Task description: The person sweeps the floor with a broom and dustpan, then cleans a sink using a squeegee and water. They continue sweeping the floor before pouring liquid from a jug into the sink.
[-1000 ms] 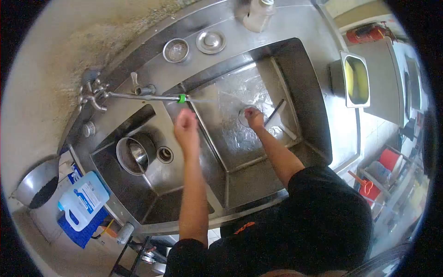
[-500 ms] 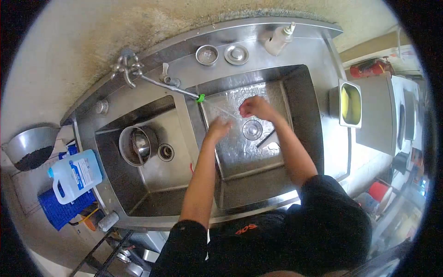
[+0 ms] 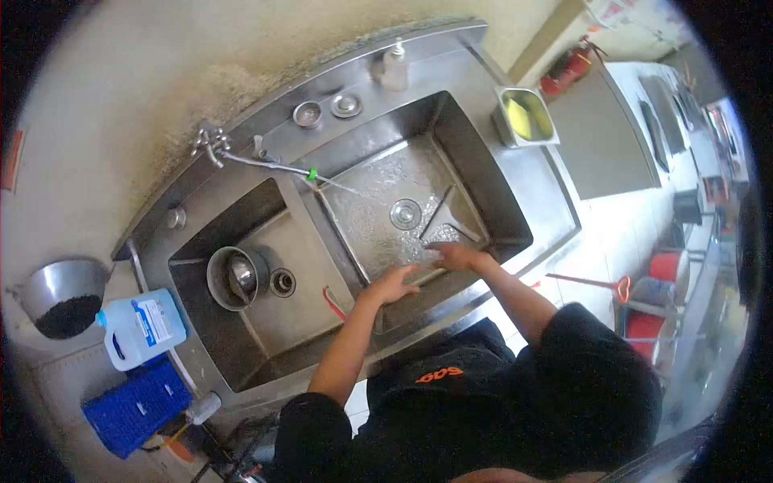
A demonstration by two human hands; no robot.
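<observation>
My left hand (image 3: 392, 284) is over the front edge of the right sink basin (image 3: 366, 241), fingers apart with nothing in them. My right hand (image 3: 454, 256) is just beside it, over the same edge, its fingers loosely stretched and holding nothing I can see. Beyond my right hand, a squeegee-shaped tool (image 3: 441, 217) with a dark blade lies on the wet basin floor near the round drain strainer (image 3: 405, 213). A thin stream of water runs from the faucet spout (image 3: 274, 165) with its green tip into this basin.
A metal pot (image 3: 233, 278) sits in the left basin, with a red-handled thing (image 3: 332, 303) near the divider. Along the back ledge are a small metal bowl (image 3: 307, 114), a round lid (image 3: 346, 105) and a pump bottle (image 3: 394, 66). A steel container (image 3: 527, 117) stands right; a blue-liquid jug (image 3: 143, 328) left.
Both hands have come back from the water stream toward the basin's front edge and moved closer together. The camera view has shifted and turned, showing more floor at the right.
</observation>
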